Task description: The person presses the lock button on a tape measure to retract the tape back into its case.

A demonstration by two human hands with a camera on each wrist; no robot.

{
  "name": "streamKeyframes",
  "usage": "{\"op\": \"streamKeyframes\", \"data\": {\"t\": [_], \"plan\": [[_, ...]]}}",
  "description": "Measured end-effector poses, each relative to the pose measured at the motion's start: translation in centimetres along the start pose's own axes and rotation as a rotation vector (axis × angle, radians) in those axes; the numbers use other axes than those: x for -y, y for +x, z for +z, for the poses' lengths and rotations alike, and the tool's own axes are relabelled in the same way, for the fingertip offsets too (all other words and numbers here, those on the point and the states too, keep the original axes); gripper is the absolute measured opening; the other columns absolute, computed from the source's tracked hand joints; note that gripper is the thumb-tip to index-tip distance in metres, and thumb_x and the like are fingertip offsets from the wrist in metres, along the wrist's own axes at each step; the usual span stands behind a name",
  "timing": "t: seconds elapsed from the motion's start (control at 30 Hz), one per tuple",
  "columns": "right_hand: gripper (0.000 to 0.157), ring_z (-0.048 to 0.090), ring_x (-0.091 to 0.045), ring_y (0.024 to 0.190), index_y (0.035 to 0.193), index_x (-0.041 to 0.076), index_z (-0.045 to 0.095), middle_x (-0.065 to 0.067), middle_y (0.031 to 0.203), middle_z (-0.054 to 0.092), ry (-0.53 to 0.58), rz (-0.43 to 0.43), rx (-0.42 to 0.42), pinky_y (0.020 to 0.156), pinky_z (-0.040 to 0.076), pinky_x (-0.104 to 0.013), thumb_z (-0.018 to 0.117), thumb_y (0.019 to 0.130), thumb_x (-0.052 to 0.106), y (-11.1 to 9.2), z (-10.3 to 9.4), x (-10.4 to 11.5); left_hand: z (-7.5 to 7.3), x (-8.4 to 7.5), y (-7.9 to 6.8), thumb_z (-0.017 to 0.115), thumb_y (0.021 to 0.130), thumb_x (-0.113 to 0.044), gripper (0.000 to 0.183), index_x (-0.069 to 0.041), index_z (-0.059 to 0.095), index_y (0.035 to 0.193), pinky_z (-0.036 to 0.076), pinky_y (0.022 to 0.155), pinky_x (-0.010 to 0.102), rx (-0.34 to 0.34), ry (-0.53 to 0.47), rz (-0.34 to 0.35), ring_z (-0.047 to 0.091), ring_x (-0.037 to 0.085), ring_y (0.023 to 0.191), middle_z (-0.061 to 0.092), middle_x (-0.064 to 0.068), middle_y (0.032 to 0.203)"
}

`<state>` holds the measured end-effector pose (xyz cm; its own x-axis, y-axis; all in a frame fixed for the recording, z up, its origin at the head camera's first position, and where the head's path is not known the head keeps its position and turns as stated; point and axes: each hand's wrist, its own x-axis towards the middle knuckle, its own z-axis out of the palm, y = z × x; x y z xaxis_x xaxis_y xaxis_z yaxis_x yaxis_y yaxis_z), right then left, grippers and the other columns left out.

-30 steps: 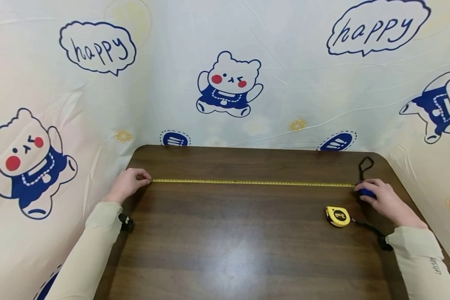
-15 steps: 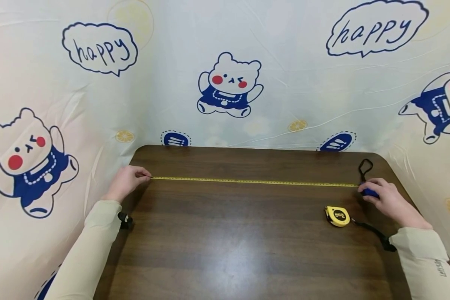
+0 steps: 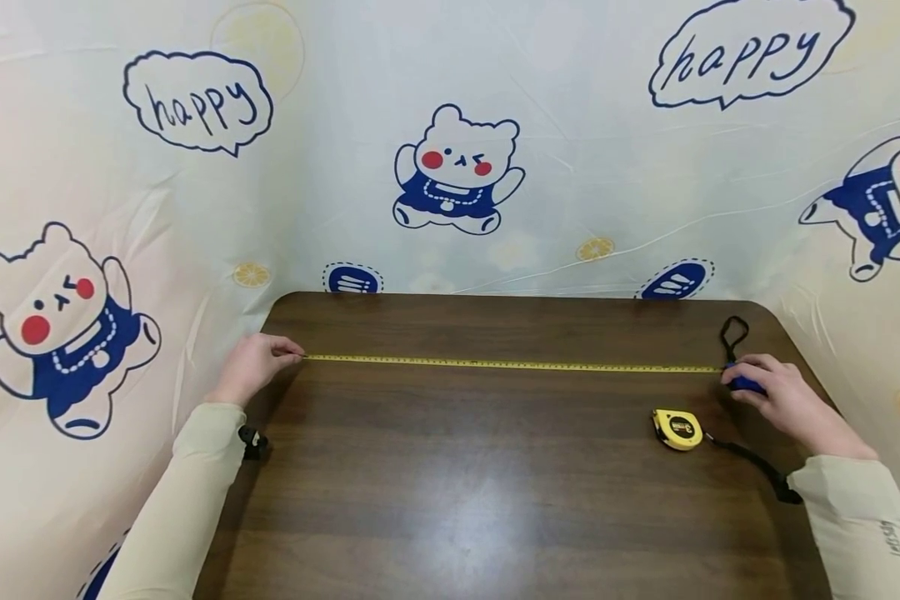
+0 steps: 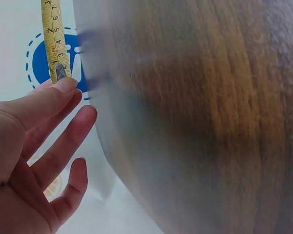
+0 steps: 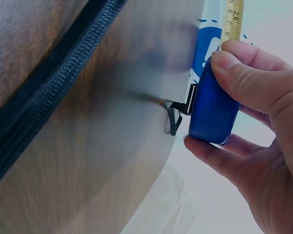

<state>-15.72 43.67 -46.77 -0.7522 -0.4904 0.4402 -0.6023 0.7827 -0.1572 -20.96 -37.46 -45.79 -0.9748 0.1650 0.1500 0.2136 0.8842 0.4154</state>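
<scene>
A yellow tape blade (image 3: 510,364) stretches nearly straight across the far part of the table. My left hand (image 3: 251,367) pinches its metal end hook (image 4: 60,71) between thumb and forefinger, the other fingers loosely bent. At the opposite end, my right hand (image 3: 787,400) grips the blue case of the tape measure (image 5: 212,105), thumb by the slot where the blade comes out. From the case hangs a black wrist loop (image 3: 734,331). A second tape measure, yellow (image 3: 677,430), lies on the table just left of and nearer than my right hand.
The brown wooden table (image 3: 420,467) has rounded far corners. A printed fabric sheet (image 3: 570,167) encloses it at the back and sides. Close to the right wrist camera, a black strap (image 5: 53,87) crosses the view.
My right hand has moved slightly right with the blue case, drawing out a little more blade. The left hand has shifted slightly but keeps its pinch. The yellow tape measure stays put.
</scene>
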Motion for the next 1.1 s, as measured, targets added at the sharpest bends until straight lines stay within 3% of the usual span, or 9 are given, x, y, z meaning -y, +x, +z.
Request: {"op": "streamKeyframes", "data": {"t": [0.27, 0.5, 0.73, 0.87, 1.1], "plan": [[0.013, 0.059, -0.04, 0.091, 0.095, 0.01, 0.07, -0.022, 0.101, 0.065, -0.006, -0.028, -0.005, 0.077, 0.039, -0.054, 0.076, 0.089, 0.019, -0.2, 0.0, -0.2, -0.1, -0.1, 0.0, 0.077, 0.094, -0.01, 0.006, -0.01, 0.083, 0.095, 0.051, 0.078, 0.046, 0.017, 0.001, -0.02, 0.073, 0.033, 0.092, 0.079, 0.012, 0.099], [0.013, 0.061, -0.041, 0.09, 0.095, 0.01, 0.069, -0.023, 0.102, 0.065, 0.004, -0.024, 0.003, 0.077, 0.039, -0.057, 0.079, 0.086, 0.011, -0.3, -0.2, -0.1, -0.3, -0.3, -0.2, 0.078, 0.093, -0.009, 0.005, -0.01, 0.083, 0.094, 0.051, 0.077, 0.046, 0.017, 0.004, -0.015, 0.073, 0.032, 0.091, 0.079, 0.011, 0.097], [0.013, 0.062, -0.04, 0.088, 0.089, 0.011, 0.069, -0.015, 0.095, 0.067, -0.018, -0.032, -0.001, 0.074, 0.043, -0.056, 0.079, 0.087, 0.019, -0.1, 0.2, -0.2, -0.2, -0.2, -0.3, 0.078, 0.093, -0.009, 0.005, -0.01, 0.083, 0.093, 0.05, 0.074, 0.042, 0.019, -0.003, -0.012, 0.07, 0.027, 0.085, 0.079, 0.01, 0.095], [0.018, 0.061, -0.041, 0.088, 0.089, 0.011, 0.07, -0.017, 0.095, 0.066, -0.014, -0.007, 0.013, 0.073, 0.043, -0.057, 0.084, 0.08, 0.016, -0.2, 0.5, -0.2, -0.2, -0.1, -0.3, 0.078, 0.093, -0.009, 0.005, -0.01, 0.082, 0.093, 0.048, 0.07, 0.038, 0.021, -0.003, -0.02, 0.066, 0.023, 0.08, 0.079, 0.011, 0.095], [0.041, 0.06, -0.044, 0.091, 0.092, 0.01, 0.069, -0.023, 0.1, 0.063, 0.013, 0.05, 0.085, 0.074, 0.043, -0.063, 0.092, 0.061, -0.004, -0.3, 1.0, -0.2, -0.2, 0.0, -0.4, 0.078, 0.093, -0.01, 0.005, -0.009, 0.082, 0.093, 0.047, 0.069, 0.037, 0.015, 0.007, -0.02, 0.065, 0.021, 0.077, 0.079, 0.01, 0.094]]}}
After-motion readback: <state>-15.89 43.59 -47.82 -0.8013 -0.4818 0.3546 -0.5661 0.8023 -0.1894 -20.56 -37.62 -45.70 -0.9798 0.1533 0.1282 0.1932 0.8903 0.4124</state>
